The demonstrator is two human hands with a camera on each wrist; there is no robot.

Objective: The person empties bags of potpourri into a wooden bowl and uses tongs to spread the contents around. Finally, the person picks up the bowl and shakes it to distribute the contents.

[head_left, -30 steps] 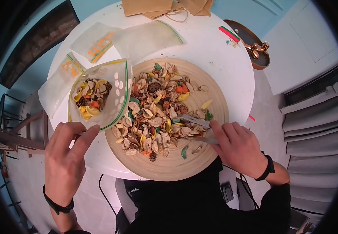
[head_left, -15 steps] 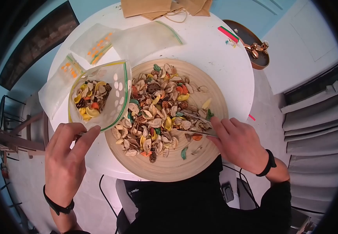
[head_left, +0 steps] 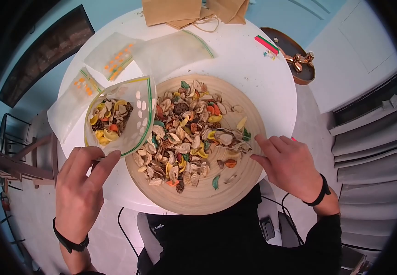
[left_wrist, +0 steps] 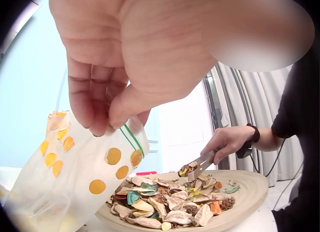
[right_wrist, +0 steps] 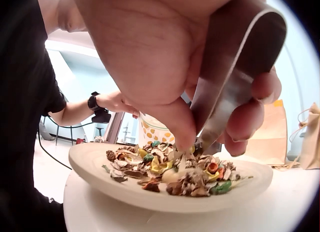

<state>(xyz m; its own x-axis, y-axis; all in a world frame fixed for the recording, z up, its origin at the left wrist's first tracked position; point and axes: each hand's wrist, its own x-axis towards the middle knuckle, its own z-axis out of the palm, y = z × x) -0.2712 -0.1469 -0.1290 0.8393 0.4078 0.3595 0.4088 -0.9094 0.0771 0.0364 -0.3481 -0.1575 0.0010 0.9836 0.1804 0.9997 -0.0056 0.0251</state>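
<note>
My left hand (head_left: 80, 192) pinches the near rim of an upright zip bag (head_left: 129, 107), its mouth spread wide. Dried potpourri (head_left: 111, 117) with yellow and orange bits sits inside this bag. In the left wrist view, orange spots dot the bag's wall (left_wrist: 75, 187). My right hand (head_left: 292, 167) grips metal tongs (right_wrist: 232, 62), squeezed between thumb and fingers. Between the arms of the tongs, pale petals (head_left: 226, 139) and a yellow curl are held over the right part of a round wooden plate (head_left: 194, 205). A heap of potpourri (head_left: 175, 140) covers much of that plate.
Flat zip bags (head_left: 171, 52) lie at the back left of the white table (head_left: 276, 91). Brown paper bags (head_left: 171, 13) stand along the far edge. At the far right lies a red and green strip (head_left: 267, 44), beside a dark round tray (head_left: 281, 39) with a shiny ornament.
The tongs have narrowed around pale petals and drawn slightly up and right, leaving an orange piece exposed on the plate. My left hand keeps its pinch on the bag.
</note>
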